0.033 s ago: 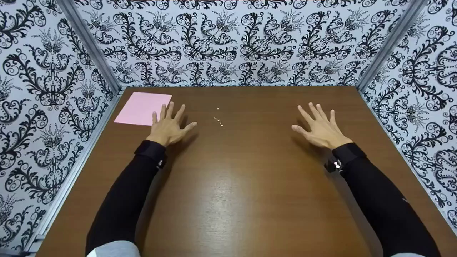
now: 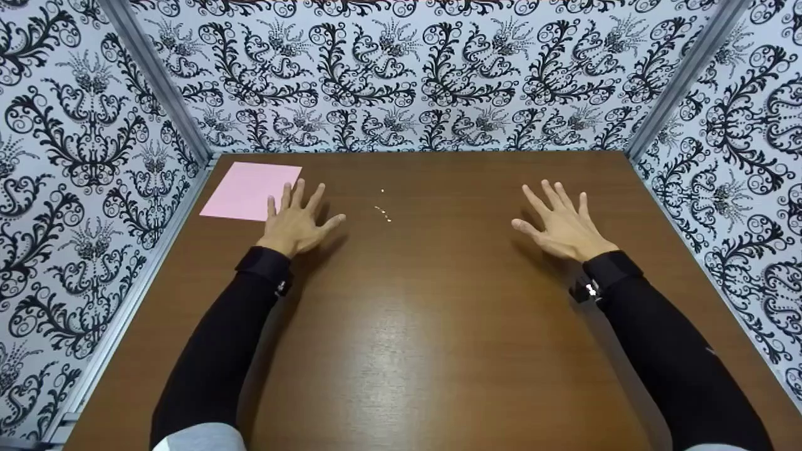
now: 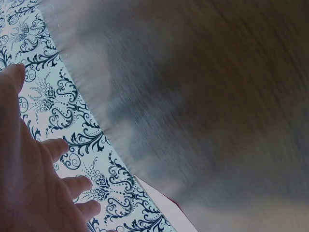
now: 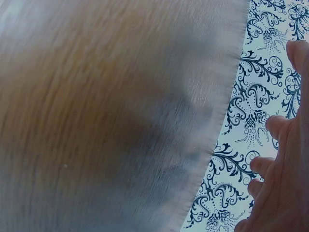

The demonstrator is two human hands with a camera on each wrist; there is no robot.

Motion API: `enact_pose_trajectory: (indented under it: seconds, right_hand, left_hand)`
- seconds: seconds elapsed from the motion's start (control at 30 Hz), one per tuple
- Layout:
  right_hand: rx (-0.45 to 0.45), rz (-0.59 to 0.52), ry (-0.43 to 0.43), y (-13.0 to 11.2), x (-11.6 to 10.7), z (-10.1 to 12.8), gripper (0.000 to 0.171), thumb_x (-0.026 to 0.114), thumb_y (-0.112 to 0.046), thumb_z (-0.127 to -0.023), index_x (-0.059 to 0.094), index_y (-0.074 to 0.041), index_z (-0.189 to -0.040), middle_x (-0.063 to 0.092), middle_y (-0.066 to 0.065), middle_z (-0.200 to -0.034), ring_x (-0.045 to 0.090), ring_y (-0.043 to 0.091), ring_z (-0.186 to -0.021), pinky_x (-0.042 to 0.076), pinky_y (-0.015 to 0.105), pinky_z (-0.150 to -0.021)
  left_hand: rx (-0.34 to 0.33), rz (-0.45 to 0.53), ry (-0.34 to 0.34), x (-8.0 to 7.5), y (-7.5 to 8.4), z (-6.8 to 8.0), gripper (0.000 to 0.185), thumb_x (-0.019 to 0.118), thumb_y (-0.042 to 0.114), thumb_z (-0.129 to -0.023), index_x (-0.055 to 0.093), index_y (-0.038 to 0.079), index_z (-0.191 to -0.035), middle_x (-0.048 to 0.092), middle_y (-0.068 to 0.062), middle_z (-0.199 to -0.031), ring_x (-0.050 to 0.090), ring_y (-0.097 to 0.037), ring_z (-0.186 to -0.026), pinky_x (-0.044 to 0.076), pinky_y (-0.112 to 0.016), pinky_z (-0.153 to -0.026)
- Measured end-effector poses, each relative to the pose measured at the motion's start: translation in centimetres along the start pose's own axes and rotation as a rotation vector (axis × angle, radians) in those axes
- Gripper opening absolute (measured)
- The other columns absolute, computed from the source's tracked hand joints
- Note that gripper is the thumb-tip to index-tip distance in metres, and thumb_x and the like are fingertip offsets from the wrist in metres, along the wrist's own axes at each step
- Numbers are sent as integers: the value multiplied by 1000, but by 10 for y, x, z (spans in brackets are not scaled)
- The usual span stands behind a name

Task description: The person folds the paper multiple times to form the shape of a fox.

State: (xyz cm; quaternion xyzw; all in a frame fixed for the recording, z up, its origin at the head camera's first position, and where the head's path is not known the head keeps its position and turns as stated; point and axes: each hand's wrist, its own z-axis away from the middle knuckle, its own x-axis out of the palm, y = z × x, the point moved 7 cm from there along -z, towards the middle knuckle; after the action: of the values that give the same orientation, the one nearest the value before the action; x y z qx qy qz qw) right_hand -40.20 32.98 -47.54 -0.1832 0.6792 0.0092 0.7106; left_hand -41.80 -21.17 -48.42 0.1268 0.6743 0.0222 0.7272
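Two spread hands, one pink sheet

The left hand [image 2: 296,222] lies flat with straight fingers, fingertips touching the single pink paper [image 2: 249,190] at the table's [image 2: 426,326] far left; the right hand [image 2: 564,225], equally relaxed, holds nothing, far right.

A dark brown wooden table [image 2: 401,326] with a glossy, fine-grained top fills the space between patterned walls on its left, far and right sides. At its far left corner lies a flat square sheet of pink paper [image 2: 247,189], one edge close to the table's left edge. Near the far middle, right of the sheet, a few tiny pale crumbs [image 2: 383,212] lie scattered on the wood.
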Motion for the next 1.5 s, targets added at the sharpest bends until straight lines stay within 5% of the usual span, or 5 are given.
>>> enact_pose_trajectory:
  seconds: [0.57, 0.83, 1.1, 1.5]
  right_hand:
    - [-34, -27, 50, -9, -7, -8, 94, 52, -71, -119, 25, -14, -189, 10, 29, -198, 4, 55, -186, -1, 81, -148]
    - [-52, -34, 57, -16, -10, -10, 90, 56, -62, -120, 27, -11, -188, 16, 31, -196, 14, 56, -184, 10, 74, -150]
    - [-48, -96, 89, -28, -10, -10, 80, 61, -52, -121, 33, -17, -187, 23, 23, -197, 24, 52, -183, 33, 80, -141]
    - [-123, -185, 168, -63, -4, -5, 67, 71, -32, -119, 51, -10, -179, 42, 25, -189, 39, 53, -176, 33, 73, -144]
  left_hand:
    - [-4, 18, -7, -6, -1, -4, 100, 35, 84, -115, 4, 27, -192, -8, -25, -198, -8, -52, -186, -7, -80, -147]
    - [1, 26, 14, -10, 0, -8, 99, 40, 80, -116, 8, 26, -192, 3, -29, -198, 1, -56, -186, 2, -82, -148]
    - [12, 26, 49, -14, -2, -11, 91, 51, 68, -119, 22, 20, -190, 19, -29, -196, 21, -57, -182, 13, -80, -148]
    - [4, 54, 130, -9, -21, -5, 74, 56, 45, -121, 48, -3, -176, 43, -38, -184, 48, -64, -166, 41, -72, -140]
